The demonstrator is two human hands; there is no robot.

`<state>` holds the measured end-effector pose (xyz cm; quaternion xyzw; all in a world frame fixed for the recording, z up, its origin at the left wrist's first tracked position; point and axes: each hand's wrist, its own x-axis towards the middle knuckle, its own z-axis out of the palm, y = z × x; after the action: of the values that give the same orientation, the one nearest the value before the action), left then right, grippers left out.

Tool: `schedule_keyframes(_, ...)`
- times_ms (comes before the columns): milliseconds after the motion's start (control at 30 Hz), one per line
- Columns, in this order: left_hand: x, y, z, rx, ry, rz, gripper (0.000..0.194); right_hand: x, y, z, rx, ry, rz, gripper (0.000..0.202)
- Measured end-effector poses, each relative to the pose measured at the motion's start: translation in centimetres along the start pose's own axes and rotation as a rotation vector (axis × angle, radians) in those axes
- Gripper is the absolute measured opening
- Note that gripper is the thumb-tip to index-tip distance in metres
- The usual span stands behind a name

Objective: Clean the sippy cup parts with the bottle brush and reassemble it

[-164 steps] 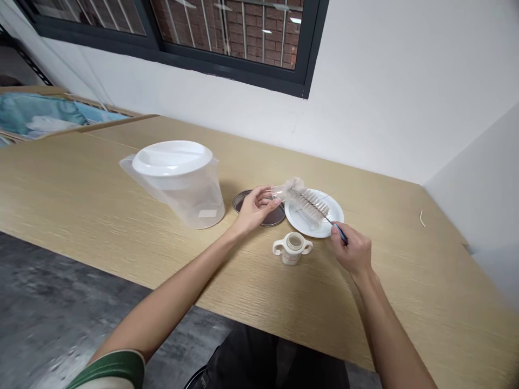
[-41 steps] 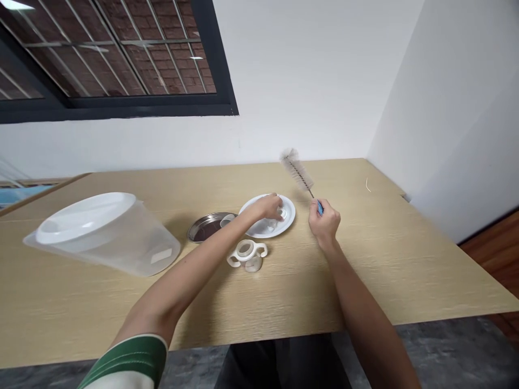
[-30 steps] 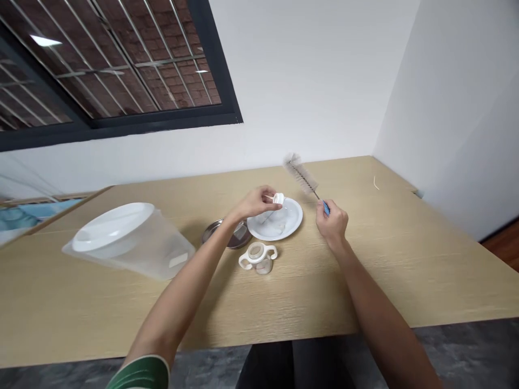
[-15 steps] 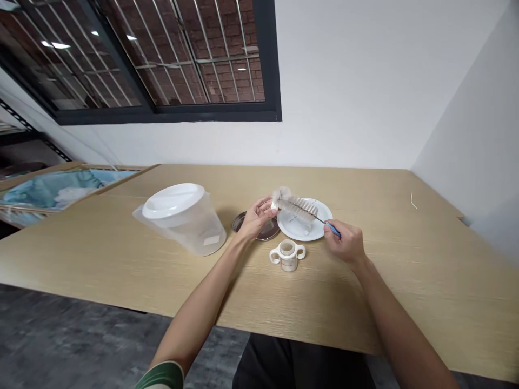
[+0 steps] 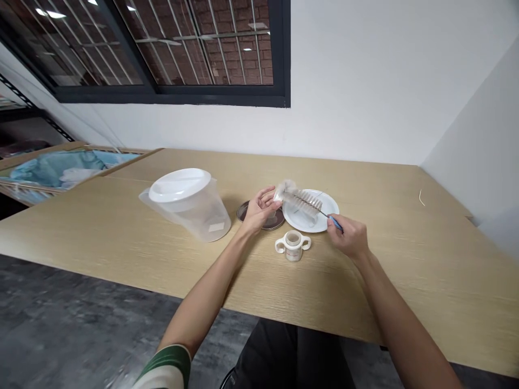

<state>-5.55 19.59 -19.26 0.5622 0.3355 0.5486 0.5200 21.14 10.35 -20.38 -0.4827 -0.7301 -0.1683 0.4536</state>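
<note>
Blue plastic, by the look of it, fills my right grip (image 5: 351, 236): the fingers wrap snugly around the handle (image 5: 335, 223) of a bristle brush (image 5: 310, 202), which slants up and leftwards over the white plate (image 5: 333, 204). Holding it by the end presumably leaves all the bristles free. My left grip (image 5: 260, 209) is only partly curled, thumb against fingers, pinching a small clear-white piece (image 5: 277, 196); bristles cover much of it, so I cannot tell its shape. A pinch at the edge probably leaves the side facing the brush uncovered. Piece and brush head meet near where the dark metal dish (image 5: 242, 212) and the plate lie side by side, handy for both arms. Nearer me, the two-handled cup (image 5: 293, 249) stands upright on the tabletop (image 5: 385, 189), between my forearms; the lidded pitcher (image 5: 190, 210) stands left, seemingly out of the way.
</note>
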Motion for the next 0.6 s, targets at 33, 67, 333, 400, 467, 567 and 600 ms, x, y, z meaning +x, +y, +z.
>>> schedule_keyframes(33,0.0,-0.1,0.0,0.005,0.016,0.010,0.084,0.0,0.1,0.1,-0.022,0.007,0.016,0.026)
schedule_keyframes(67,0.0,-0.1,0.0,0.011,0.035,0.019,0.084,-0.1,0.3,0.0,-0.044,0.019,0.048,0.026)
schedule_keyframes(333,0.3,-1.3,-0.3,-0.036,0.057,0.017,0.068,-0.2,0.8,-0.4,0.010,0.037,0.064,0.028)
schedule_keyframes(400,0.3,-1.4,-0.3,-0.059,0.048,0.024,0.066,-0.3,0.5,0.0,0.013,0.013,-0.005,0.026)
schedule_keyframes(467,0.3,-1.2,-0.2,-0.075,0.046,0.031,0.066,-0.3,0.4,0.2,-0.027,-0.001,-0.023,0.024)
schedule_keyframes(567,0.2,-0.8,0.0,-0.085,0.070,0.009,0.067,-0.2,0.8,0.2,-0.097,0.016,0.046,0.025)
schedule_keyframes(600,0.1,-0.7,0.1,-0.083,0.081,0.000,0.066,-0.2,0.9,0.0,-0.102,0.028,0.073,0.026)
